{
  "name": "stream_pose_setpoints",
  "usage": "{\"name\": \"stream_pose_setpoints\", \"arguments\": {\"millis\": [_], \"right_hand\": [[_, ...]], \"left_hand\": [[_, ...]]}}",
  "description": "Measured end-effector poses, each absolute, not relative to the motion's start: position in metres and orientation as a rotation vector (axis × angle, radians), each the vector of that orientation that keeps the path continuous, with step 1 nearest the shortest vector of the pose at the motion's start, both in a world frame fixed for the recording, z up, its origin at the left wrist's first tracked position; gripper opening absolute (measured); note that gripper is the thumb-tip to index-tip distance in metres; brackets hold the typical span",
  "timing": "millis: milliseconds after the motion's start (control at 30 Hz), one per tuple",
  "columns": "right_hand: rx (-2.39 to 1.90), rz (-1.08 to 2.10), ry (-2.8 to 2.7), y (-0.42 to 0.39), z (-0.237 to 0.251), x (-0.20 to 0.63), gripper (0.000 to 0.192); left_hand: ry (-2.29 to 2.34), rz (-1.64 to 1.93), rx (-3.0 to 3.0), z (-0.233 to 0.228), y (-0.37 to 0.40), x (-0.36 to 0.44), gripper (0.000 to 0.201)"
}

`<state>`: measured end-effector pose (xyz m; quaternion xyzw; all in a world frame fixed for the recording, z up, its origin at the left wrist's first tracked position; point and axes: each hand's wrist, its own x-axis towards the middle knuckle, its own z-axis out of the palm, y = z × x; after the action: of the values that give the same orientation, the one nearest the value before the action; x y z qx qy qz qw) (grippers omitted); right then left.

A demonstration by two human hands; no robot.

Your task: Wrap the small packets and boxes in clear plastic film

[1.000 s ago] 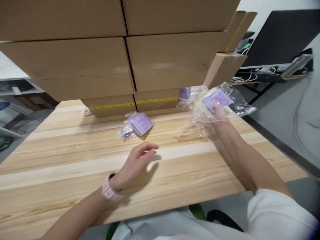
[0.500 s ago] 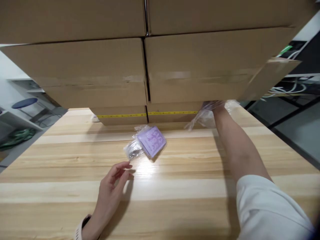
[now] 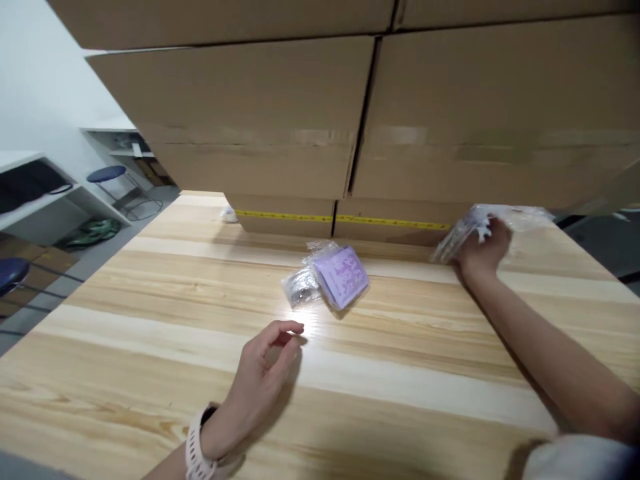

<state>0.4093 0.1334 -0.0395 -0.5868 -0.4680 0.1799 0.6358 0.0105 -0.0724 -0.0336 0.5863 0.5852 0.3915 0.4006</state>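
Observation:
My left hand (image 3: 265, 367) hovers at or just above the wooden table, thumb and index finger curved with a gap between them and nothing in it. A purple printed packet (image 3: 343, 277) lies beyond its fingertips, partly over a clear plastic bag (image 3: 301, 287) with something dark and silvery inside. Farther right, my right hand (image 3: 487, 243) is closed on a crinkled clear plastic bag (image 3: 457, 233) with a white piece showing, in front of the lower cardboard box. Its fingertips are mostly hidden.
Large stacked cardboard boxes (image 3: 250, 113) rise over the table's (image 3: 150, 333) far side, overhanging a lower row. A yellow measuring tape (image 3: 285, 216) runs along that row. A small white item (image 3: 229, 214) sits at its left end. A blue stool (image 3: 107, 174) stands beyond on the floor.
The view has swung left. My right hand has come out from under the overhanging boxes with the clear plastic bag. My left hand keeps its pose near the purple packet.

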Motion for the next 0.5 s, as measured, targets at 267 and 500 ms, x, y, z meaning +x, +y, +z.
{"name": "stream_pose_setpoints", "arguments": {"millis": [267,500], "right_hand": [[-1.283,0.278,-1.903,-0.008,-0.076,0.297,0.062],[-1.388,0.461,-1.995,0.048,-0.060,0.206,0.080]], "left_hand": [[1.368,1.020,1.605,-0.025,-0.080,0.020,0.017],[1.405,1.024,1.554,-0.037,-0.073,0.018,0.019]]}}
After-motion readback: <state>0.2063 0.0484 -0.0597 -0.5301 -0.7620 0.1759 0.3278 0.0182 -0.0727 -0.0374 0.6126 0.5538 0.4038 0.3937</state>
